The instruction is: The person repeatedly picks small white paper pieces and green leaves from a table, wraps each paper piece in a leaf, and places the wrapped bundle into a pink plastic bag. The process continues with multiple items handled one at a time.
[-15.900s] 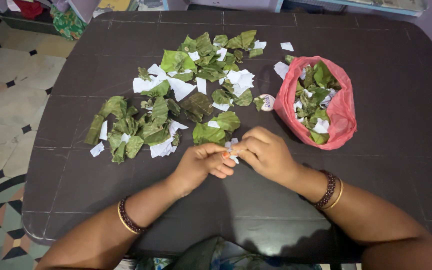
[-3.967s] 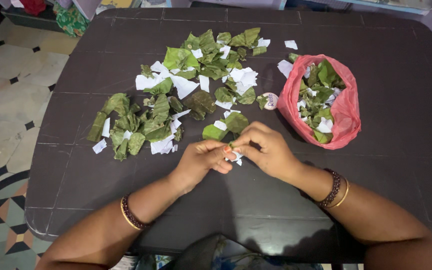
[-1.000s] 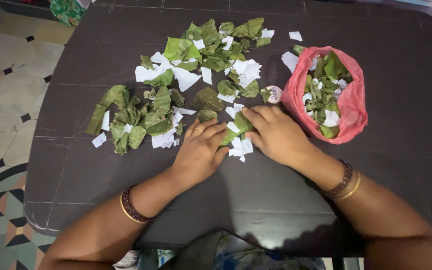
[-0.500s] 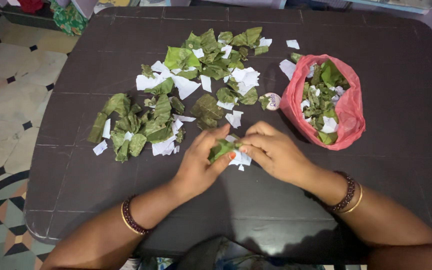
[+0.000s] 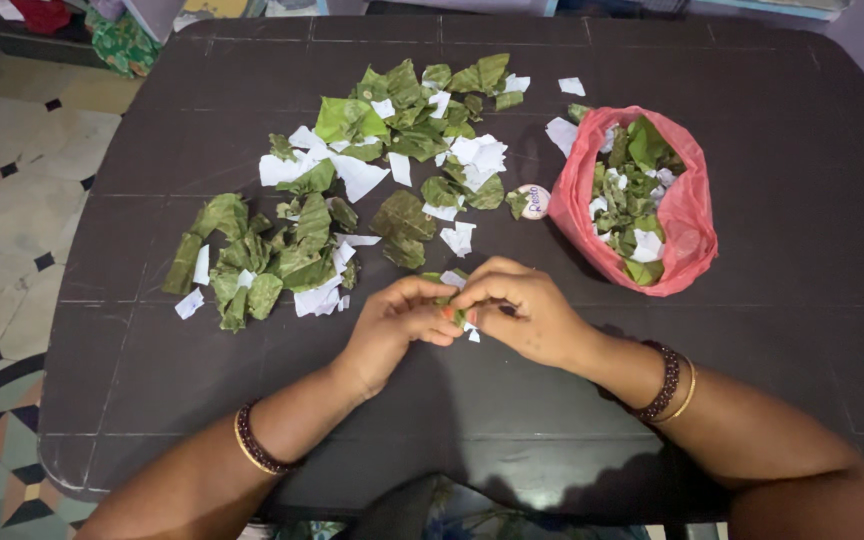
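Observation:
My left hand (image 5: 395, 320) and my right hand (image 5: 522, 308) meet just above the dark table (image 5: 802, 330), pinching a small folded green leaf piece (image 5: 445, 300) with bits of white paper between the fingertips. Both hands' fingers are curled around it. Beyond them lies a spread of green leaf pieces (image 5: 402, 215) mixed with torn white paper (image 5: 357, 175). A second heap of folded leaves (image 5: 252, 255) sits to the left.
A red plastic bag (image 5: 687, 215) holding leaf and paper scraps lies open at the right. A small round white lid (image 5: 535, 201) rests beside it. Patterned floor tiles (image 5: 2, 250) show past the table's left edge.
My hands went flat onto the scraps, then gathered a leaf piece and lifted it. They have now drawn closer together, fingers curled around the leaf.

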